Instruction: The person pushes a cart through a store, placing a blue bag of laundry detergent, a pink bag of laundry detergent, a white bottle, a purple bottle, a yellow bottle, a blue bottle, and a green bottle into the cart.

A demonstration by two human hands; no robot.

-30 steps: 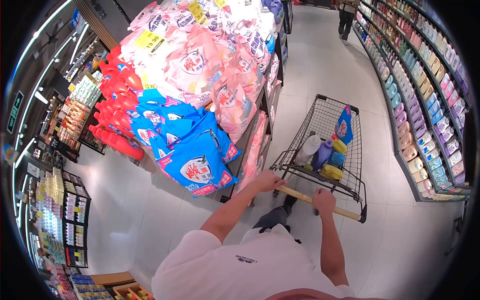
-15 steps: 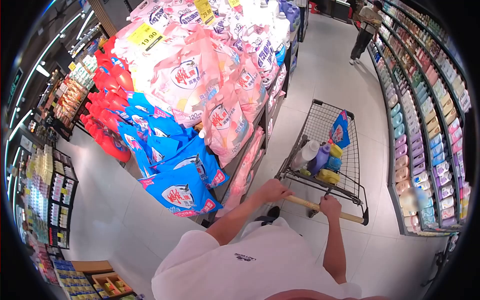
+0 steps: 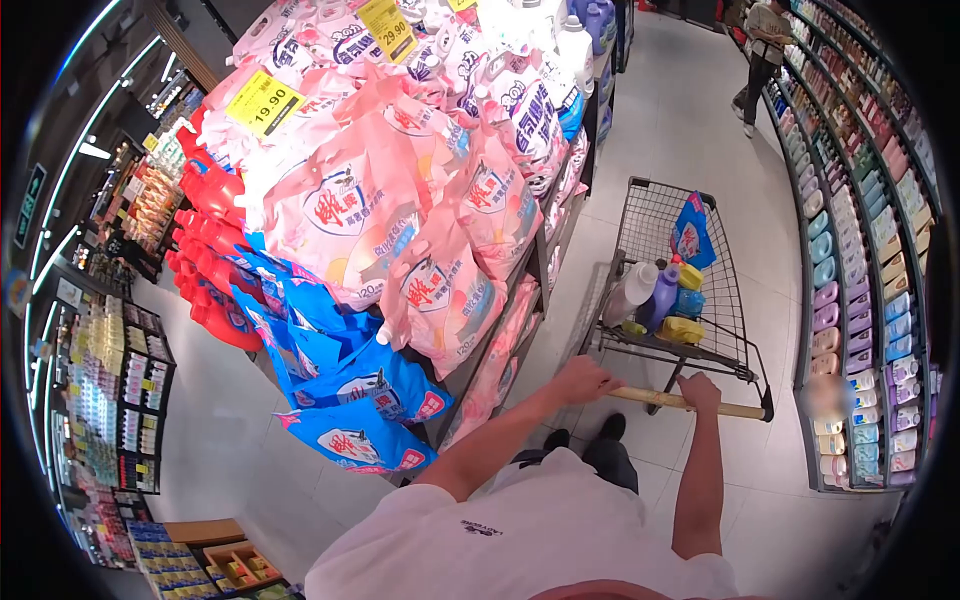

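Note:
My left hand [image 3: 585,381] is closed around the left end of the cart's wooden handle [image 3: 655,398]. Further right on the same bar, my right hand [image 3: 699,391] is closed too. Beyond the handle is the wire shopping cart [image 3: 745,345]. In it stand a white bottle [image 3: 630,294] and a purple bottle [image 3: 660,298], beside a blue container [image 3: 688,303] and a yellow item [image 3: 682,330]. A blue bag [image 3: 692,236] leans at the cart's far end.
Pink bags [image 3: 345,215], blue bags [image 3: 355,440] and red bottles [image 3: 215,310] are piled at the left. Curved shelves of bottles [image 3: 860,300] line the right side. A person [image 3: 765,60] stands up the aisle.
The cart and both my hands have shifted right in view, hands still on the handle. The pile of bags looks larger. The other person appears further right, and both my shoes now show.

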